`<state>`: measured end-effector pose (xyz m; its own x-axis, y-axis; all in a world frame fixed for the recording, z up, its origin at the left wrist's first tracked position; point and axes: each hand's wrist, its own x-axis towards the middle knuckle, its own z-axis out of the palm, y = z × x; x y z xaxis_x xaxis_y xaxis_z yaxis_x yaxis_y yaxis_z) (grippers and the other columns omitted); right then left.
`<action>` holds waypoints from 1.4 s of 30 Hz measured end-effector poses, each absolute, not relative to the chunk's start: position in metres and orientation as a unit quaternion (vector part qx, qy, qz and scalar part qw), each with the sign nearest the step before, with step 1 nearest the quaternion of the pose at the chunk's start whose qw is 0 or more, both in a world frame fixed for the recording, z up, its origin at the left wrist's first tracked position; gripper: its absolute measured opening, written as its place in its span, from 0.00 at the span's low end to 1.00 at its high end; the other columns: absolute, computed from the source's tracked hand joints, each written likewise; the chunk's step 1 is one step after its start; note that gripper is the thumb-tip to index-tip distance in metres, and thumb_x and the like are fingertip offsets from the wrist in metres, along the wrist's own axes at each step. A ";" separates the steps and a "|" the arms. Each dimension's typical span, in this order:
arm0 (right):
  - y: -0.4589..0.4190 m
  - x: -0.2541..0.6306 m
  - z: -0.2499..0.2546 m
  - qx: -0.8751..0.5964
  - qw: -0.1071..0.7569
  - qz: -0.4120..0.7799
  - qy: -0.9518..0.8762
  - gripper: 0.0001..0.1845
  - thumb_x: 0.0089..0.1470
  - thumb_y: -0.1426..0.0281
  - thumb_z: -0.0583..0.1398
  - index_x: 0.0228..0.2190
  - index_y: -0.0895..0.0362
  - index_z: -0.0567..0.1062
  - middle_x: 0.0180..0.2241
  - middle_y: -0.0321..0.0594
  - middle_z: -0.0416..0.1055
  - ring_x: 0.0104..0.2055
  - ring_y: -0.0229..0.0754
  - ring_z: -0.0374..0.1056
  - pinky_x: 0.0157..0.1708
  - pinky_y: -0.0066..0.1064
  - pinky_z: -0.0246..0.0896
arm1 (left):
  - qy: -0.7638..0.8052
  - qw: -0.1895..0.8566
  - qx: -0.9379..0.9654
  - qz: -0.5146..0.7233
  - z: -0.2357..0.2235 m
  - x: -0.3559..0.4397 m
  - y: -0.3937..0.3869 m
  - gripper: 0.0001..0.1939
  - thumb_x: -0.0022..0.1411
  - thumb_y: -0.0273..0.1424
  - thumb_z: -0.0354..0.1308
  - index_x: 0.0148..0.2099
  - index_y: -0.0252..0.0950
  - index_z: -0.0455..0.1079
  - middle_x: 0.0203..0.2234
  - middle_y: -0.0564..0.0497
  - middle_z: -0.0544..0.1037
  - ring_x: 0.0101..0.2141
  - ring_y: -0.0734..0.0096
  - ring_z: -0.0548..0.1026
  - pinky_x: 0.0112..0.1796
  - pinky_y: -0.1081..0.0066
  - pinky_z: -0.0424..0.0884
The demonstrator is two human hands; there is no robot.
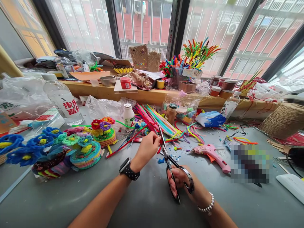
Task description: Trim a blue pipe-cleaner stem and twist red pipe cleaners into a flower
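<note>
My left hand (146, 149), with a black dotted watch strap at the wrist, pinches a red pipe cleaner (159, 149) near the middle of the table. In my right hand (176, 178) are black-handled scissors (167, 156), fingers through the loops. The handles are spread and the blades point away from me, close beside my left fingertips and the red pipe cleaner. Whether the blades touch it I cannot tell. Beyond both hands lies a heap of coloured pipe cleaners (163, 118). Small blue scraps (161, 161) lie near the blades.
Pipe-cleaner flowers (42, 141) and a round coiled base (85, 155) stand at left, near a large bottle (63, 103). A pink glue gun (212, 153) lies right, with a twine spool (282, 120) beyond. A white bottle (129, 117) and brown jar (171, 114) stand ahead.
</note>
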<state>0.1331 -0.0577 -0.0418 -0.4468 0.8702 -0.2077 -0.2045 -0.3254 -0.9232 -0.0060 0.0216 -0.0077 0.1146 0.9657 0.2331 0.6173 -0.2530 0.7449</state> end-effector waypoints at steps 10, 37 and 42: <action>-0.056 0.141 -0.042 -0.436 0.394 0.662 -0.466 0.18 0.45 0.58 0.55 0.17 0.58 0.58 0.10 0.27 0.57 0.08 0.26 0.51 0.08 0.19 0.45 | 0.558 0.256 0.689 0.386 -0.005 -0.013 0.025 0.10 0.52 0.35 0.47 0.23 0.36 0.59 0.15 0.56 0.66 0.18 0.75 0.65 0.21 0.74 0.60; -0.106 0.294 -0.046 -0.635 0.085 0.110 -0.760 0.10 0.41 0.67 0.57 0.30 0.52 0.73 0.31 0.39 0.73 0.30 0.44 0.68 0.28 0.29 0.61 | 0.611 0.362 0.671 0.215 0.003 -0.061 0.044 0.08 0.41 0.31 0.54 0.15 0.35 0.68 0.12 0.51 0.72 0.16 0.73 0.69 0.19 0.76 0.64; -0.113 0.304 -0.055 -0.639 0.069 0.087 -0.761 0.11 0.42 0.65 0.57 0.31 0.52 0.73 0.33 0.40 0.73 0.31 0.45 0.69 0.28 0.30 0.63 | 0.628 0.290 0.695 0.196 0.001 -0.064 0.045 0.13 0.42 0.34 0.54 0.11 0.36 0.65 0.08 0.51 0.69 0.14 0.72 0.66 0.17 0.75 0.56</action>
